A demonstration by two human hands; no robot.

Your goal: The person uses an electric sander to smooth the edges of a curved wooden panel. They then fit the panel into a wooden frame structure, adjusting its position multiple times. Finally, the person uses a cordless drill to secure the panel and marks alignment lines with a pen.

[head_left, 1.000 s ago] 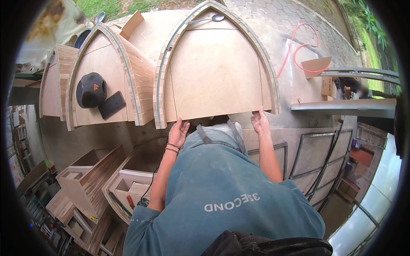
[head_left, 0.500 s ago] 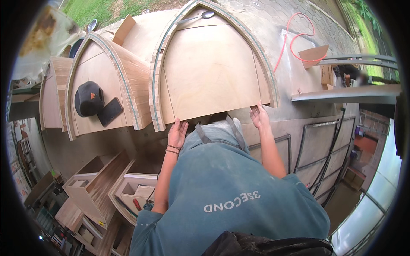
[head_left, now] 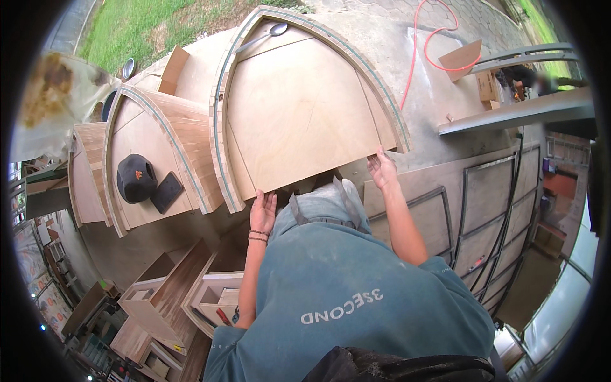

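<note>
A large plywood panel (head_left: 305, 114) fills a pointed-arch wooden frame (head_left: 219, 121) with a blue-green stripe along its rim. My left hand (head_left: 263, 211), palm up, is at the panel's near left edge, its thumb at the rim. At the near right corner my right hand (head_left: 382, 170) holds the same edge, thumb uppermost. Fingertips of both hands are partly hidden by the panel. A metal spoon (head_left: 264, 38) lies at the arch's tip. Left of it stands a smaller arched piece (head_left: 140, 121), bearing a dark cap (head_left: 137, 178) and a black phone (head_left: 167, 193).
Wooden cabinets (head_left: 159, 299) stand at lower left. Dark metal frames (head_left: 487, 210) lean over a board on the right. A red hose (head_left: 428, 54) curls across the concrete at the upper right, near a long grey beam (head_left: 515, 116). Another person (head_left: 531, 79) is partly visible there.
The view has turned slightly, so the arched pieces sit tilted and the side objects have shifted. Both hands stay at the panel's near edge.
</note>
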